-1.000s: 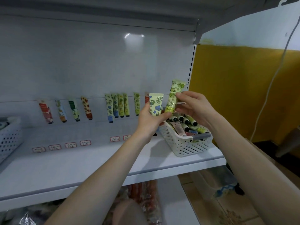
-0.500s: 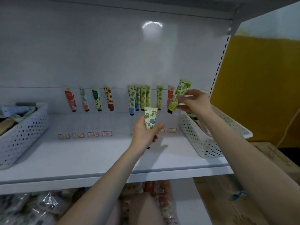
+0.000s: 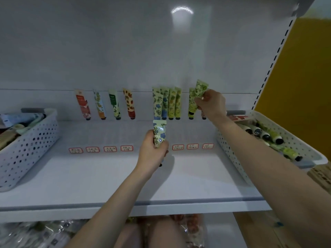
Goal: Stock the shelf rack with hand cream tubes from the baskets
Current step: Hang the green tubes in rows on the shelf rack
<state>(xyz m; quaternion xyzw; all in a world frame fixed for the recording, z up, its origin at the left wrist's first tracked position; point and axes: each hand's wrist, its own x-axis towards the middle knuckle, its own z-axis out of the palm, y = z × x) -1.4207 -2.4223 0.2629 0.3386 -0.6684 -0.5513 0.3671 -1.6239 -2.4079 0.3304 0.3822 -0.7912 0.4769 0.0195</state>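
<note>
head view, right hand: the right hand [image 3: 210, 103] is closed around a slim green leaf-print plastic tube [image 3: 200, 91], pinching it about mid-body, crimped flat end poking up above the fingers, cap end hidden behind the palm.

head view, left hand: the left hand [image 3: 152, 149] is wrapped around a pale cream tube with blue flower print [image 3: 159, 132], gripping the lower half, flat end up, a bit of dark cap peeking out below the fist.

feel of the tubes: pretty sure these are light, squishy-walled and a little slick, not fragile. I'd guess mid-body or near the stiffer cap is the spot to hold; squeeze too hard and it'll just dent.

green tube vs right hand: it's up at the row of tubes standing against the white back panel [image 3: 125, 51], right beside a matching green tube [image 3: 191, 102] just left of the hand. Can't tell if they're touching.

blue tube vs left hand: sticks up out of the fist, well short of the row, roughly below the blue-flower tube already in the row [image 3: 164, 102].

supply: the white perforated plastic basket [image 3: 293, 140] sits just right of the right forearm, more tubes lying in it. Another perforated basket [image 3: 26, 145] is far left of the left hand.
</note>
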